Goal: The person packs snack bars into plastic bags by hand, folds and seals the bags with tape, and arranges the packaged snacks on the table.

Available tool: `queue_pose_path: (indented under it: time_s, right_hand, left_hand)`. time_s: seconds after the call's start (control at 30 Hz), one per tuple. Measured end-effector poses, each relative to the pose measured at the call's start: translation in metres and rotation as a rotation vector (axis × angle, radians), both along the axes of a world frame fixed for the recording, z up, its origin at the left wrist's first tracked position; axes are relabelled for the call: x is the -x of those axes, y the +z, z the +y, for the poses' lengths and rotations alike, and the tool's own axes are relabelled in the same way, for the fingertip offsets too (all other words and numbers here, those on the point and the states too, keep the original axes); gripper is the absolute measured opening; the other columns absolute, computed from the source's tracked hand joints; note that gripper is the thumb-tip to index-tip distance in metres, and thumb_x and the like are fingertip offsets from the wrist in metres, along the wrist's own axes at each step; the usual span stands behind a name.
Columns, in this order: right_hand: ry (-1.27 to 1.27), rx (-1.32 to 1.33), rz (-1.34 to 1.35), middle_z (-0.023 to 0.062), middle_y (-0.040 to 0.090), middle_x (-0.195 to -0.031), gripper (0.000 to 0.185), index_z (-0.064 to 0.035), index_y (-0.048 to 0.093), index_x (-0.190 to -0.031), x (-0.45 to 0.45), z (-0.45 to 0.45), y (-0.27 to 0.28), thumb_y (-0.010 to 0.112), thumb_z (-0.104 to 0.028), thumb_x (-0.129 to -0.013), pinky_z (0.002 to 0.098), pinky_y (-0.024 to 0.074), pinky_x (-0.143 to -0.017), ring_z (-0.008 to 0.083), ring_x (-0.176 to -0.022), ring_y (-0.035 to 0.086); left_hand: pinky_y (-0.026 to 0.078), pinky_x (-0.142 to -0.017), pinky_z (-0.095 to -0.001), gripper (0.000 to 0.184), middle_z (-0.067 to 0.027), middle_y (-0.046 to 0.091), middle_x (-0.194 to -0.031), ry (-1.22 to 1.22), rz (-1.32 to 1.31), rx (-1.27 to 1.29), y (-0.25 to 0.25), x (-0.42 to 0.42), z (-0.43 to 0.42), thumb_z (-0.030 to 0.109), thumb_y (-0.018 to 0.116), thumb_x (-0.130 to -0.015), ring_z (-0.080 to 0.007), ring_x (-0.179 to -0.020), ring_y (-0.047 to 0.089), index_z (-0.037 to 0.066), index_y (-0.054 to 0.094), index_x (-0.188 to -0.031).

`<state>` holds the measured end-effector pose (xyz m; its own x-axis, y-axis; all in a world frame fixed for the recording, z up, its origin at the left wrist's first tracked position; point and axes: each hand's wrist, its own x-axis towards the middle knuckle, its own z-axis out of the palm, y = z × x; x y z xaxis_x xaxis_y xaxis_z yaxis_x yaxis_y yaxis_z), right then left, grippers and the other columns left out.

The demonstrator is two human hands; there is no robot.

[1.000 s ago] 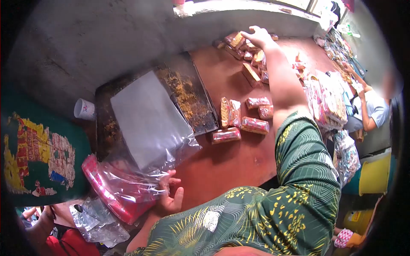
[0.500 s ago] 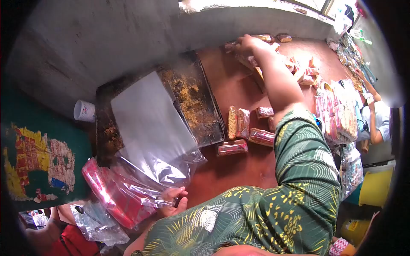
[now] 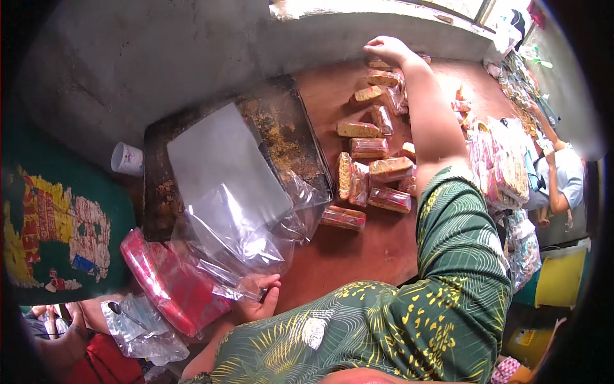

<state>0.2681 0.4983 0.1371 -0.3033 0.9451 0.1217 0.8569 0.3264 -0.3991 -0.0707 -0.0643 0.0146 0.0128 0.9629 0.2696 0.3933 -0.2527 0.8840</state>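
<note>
My left hand (image 3: 261, 301) is low in the middle, its fingers closed on the edge of a clear plastic bag (image 3: 240, 240). The bag spreads over the lower end of a pale sheet (image 3: 220, 160) on a dark, crumb-covered tray (image 3: 288, 137). Far up near the wall, my right hand (image 3: 389, 48) hangs over the wrapped cake slices, fingers loosely bent, with nothing visible in them. Several wrapped slices (image 3: 369, 148) lie scattered between that arm and the tray. My right forearm hides part of the group.
A red-and-pink plastic package (image 3: 173, 281) lies left of my left hand. A white cup (image 3: 126, 159) stands by the tray. Bundles of packed goods (image 3: 502, 163) are at the right, with another person (image 3: 561, 176) beyond. A yellow container (image 3: 563, 275) stands lower right.
My right hand has moved slightly up toward the wall, away from the slices. More wrapped slices now lie nearer, beside the tray. The clear bag has spread farther right; my left hand keeps hold.
</note>
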Motion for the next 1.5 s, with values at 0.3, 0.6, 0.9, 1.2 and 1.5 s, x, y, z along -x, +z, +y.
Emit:
queue_pose_path:
  time_s: [0.3,0.6,0.9,1.2,1.5]
  right_hand:
    - [-0.282,-0.012,-0.233,0.0202,0.059,-0.145,0.087,-0.0131,0.049,-0.153,-0.029,0.052,-0.086,0.077,-0.050,-0.079,0.0402,0.0413,-0.117,0.0330,-0.137,0.054]
    - [-0.090,0.369,-0.468,0.0183,0.063,-0.138,0.064,-0.0210,0.060,-0.144,0.023,-0.094,0.007,0.073,-0.035,-0.082,0.0438,0.0503,-0.107,0.0331,-0.125,0.062]
    - [0.179,0.412,-0.211,0.0191,0.073,-0.111,0.041,-0.0100,0.068,-0.125,0.030,-0.221,-0.020,0.073,-0.028,-0.088,0.0436,0.0549,-0.093,0.0338,-0.105,0.070]
    - [0.279,0.140,-0.189,0.0165,0.072,-0.115,0.051,-0.0067,0.068,-0.113,0.031,-0.253,-0.008,0.087,-0.039,-0.078,0.0427,0.0543,-0.091,0.0361,-0.104,0.069]
    - [-0.062,0.133,-0.005,0.0117,0.064,-0.137,0.079,-0.0182,0.054,-0.145,0.056,-0.234,-0.053,0.083,-0.005,-0.072,0.0381,0.0536,-0.099,0.0289,-0.126,0.062]
  left_hand:
    - [0.053,-0.075,-0.0373,0.023,-0.0087,0.072,-0.093,0.031,0.067,-0.016,-0.006,0.000,0.007,0.000,0.072,-0.089,-0.0250,-0.083,0.069,0.006,0.069,-0.111]
    - [0.054,-0.081,-0.0355,0.028,-0.0108,0.070,-0.101,0.022,0.033,-0.037,-0.018,0.003,0.005,0.000,0.070,-0.091,-0.0214,-0.088,0.068,0.004,0.065,-0.118]
    - [0.050,-0.095,-0.0432,0.100,-0.0238,0.035,-0.156,0.022,0.172,-0.395,-0.019,0.011,0.000,0.007,0.073,-0.085,-0.0277,-0.109,0.061,0.001,0.010,-0.163]
    - [0.050,-0.094,-0.0416,0.103,-0.0220,0.041,-0.152,0.083,0.199,-0.307,-0.010,0.006,-0.024,0.008,0.072,-0.086,-0.0261,-0.111,0.060,0.002,0.006,-0.164]
    - [0.048,-0.091,-0.0372,0.085,-0.0120,0.056,-0.114,0.147,0.183,-0.050,0.001,0.003,-0.025,0.011,0.071,-0.089,-0.0207,-0.103,0.055,0.000,0.026,-0.160]
